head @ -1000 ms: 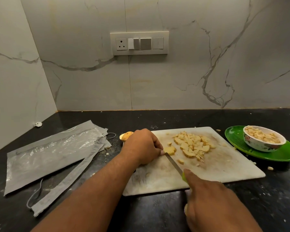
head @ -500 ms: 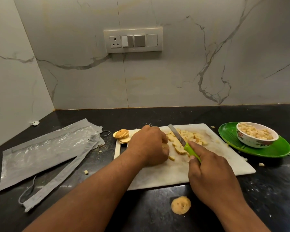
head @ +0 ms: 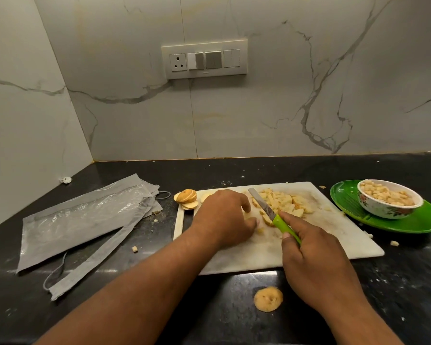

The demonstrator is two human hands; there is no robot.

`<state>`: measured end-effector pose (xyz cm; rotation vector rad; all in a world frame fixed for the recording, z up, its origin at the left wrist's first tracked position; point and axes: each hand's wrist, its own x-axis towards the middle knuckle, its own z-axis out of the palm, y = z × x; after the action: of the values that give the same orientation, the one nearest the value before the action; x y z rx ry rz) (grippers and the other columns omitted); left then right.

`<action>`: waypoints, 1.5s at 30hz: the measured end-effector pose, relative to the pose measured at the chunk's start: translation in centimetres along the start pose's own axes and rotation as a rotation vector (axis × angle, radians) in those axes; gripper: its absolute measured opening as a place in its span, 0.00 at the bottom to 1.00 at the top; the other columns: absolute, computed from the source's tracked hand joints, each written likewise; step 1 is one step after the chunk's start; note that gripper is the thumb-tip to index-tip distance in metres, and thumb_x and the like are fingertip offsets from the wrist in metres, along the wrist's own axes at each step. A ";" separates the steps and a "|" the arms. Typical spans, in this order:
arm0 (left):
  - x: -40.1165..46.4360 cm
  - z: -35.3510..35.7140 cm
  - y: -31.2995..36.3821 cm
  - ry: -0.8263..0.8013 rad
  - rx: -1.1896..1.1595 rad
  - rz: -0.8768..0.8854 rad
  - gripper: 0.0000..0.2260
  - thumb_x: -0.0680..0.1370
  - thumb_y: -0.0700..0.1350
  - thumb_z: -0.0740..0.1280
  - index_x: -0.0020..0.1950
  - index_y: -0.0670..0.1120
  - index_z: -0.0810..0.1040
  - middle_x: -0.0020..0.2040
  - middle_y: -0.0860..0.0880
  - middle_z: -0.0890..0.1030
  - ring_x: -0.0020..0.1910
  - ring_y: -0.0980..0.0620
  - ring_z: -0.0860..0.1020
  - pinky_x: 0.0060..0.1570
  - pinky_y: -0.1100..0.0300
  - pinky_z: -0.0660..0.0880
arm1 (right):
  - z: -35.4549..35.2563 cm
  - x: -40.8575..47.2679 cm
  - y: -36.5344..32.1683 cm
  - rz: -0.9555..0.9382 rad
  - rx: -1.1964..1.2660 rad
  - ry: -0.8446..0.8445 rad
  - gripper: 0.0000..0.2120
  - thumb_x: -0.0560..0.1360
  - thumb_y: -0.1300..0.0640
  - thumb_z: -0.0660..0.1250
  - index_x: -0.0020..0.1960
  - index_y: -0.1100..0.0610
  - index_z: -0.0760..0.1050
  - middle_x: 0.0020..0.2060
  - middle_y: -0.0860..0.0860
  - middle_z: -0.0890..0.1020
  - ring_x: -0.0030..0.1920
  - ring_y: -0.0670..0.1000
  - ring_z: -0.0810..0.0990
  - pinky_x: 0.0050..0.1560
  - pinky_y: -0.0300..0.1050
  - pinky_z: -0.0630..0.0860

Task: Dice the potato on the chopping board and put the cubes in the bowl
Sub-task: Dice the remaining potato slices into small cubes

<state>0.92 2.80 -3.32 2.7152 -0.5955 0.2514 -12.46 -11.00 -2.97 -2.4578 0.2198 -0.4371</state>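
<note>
A white chopping board lies on the black counter. A heap of potato pieces sits at its far middle. My right hand grips a green-handled knife, its blade resting against the left side of the heap. My left hand rests on the board just left of the blade with fingers curled, fingertips near small pieces; I cannot tell whether it holds one. The floral bowl, filled with potato cubes, stands on a green plate to the right.
Sliced potato rounds lie at the board's far left corner. A potato end piece lies on the counter in front of the board. Grey plastic packaging spreads out on the left. Stray cubes dot the counter. A switch panel is on the wall.
The knife swung from the board's near side up to the heap, blade now pointing away. My left hand stayed beside the pieces. The view dropped, showing the end piece on the counter.
</note>
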 end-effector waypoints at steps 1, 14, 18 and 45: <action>0.1 0.0 0.0 -0.004 -0.009 0.017 0.15 0.77 0.60 0.72 0.60 0.56 0.84 0.58 0.54 0.83 0.54 0.54 0.78 0.55 0.57 0.79 | 0.0 0.0 0.1 -0.002 0.004 -0.001 0.23 0.82 0.52 0.58 0.77 0.44 0.66 0.73 0.43 0.72 0.72 0.48 0.69 0.70 0.45 0.66; 1.1 -2.6 -3.0 -0.237 -0.076 0.214 0.08 0.77 0.55 0.73 0.56 0.60 0.86 0.56 0.59 0.81 0.52 0.58 0.78 0.53 0.53 0.81 | 0.4 -0.3 -0.3 -0.059 -0.096 -0.029 0.22 0.82 0.53 0.57 0.76 0.44 0.66 0.69 0.43 0.75 0.67 0.48 0.74 0.66 0.44 0.69; 0.0 -2.7 -2.7 -0.136 -0.037 0.033 0.17 0.75 0.59 0.76 0.62 0.55 0.83 0.57 0.56 0.82 0.50 0.56 0.78 0.49 0.61 0.75 | 0.7 -0.5 -1.0 -0.125 -0.195 -0.037 0.24 0.82 0.53 0.55 0.78 0.45 0.62 0.64 0.46 0.80 0.60 0.48 0.77 0.59 0.45 0.72; -0.2 -2.2 -1.7 -0.086 0.031 -0.101 0.11 0.76 0.57 0.76 0.52 0.52 0.89 0.43 0.56 0.86 0.42 0.56 0.81 0.49 0.55 0.83 | 1.2 0.7 -2.1 -0.163 -0.276 -0.085 0.27 0.79 0.56 0.55 0.78 0.46 0.63 0.66 0.46 0.78 0.63 0.51 0.74 0.62 0.46 0.71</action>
<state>1.25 5.11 -1.81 2.7879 -0.4800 0.1199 -11.30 -8.86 -2.39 -2.7713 0.0457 -0.3911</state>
